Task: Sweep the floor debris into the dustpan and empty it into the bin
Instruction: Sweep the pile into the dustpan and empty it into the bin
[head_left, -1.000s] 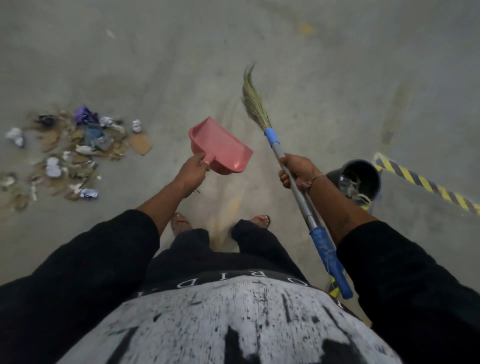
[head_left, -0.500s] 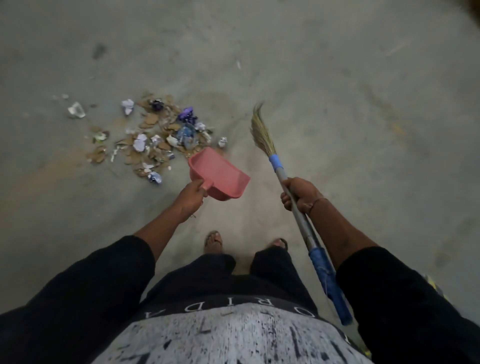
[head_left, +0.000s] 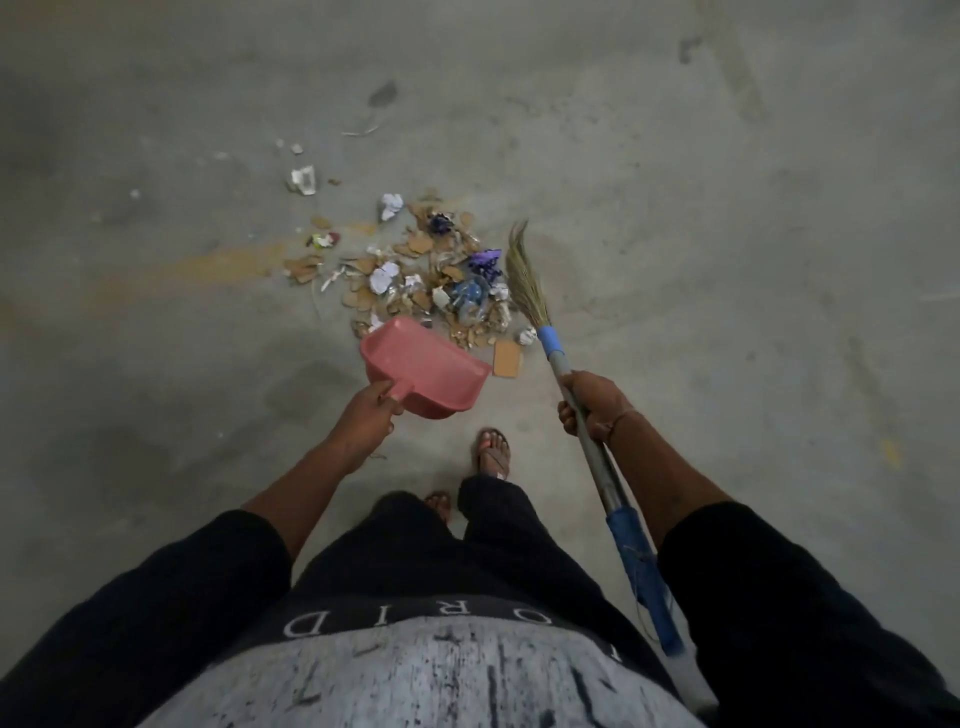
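The debris (head_left: 415, 275) lies heaped on the floor (head_left: 727, 208), looking light and loose: paper, cardboard scraps. The left hand (head_left: 363, 421) clasps the dustpan (head_left: 423, 371) handle just beside it; the right hand (head_left: 589, 410) wraps the broom (head_left: 524, 283) shaft.

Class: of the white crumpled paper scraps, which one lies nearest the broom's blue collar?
The white scrap just left of the blue collar; the others lie farther up the pile.
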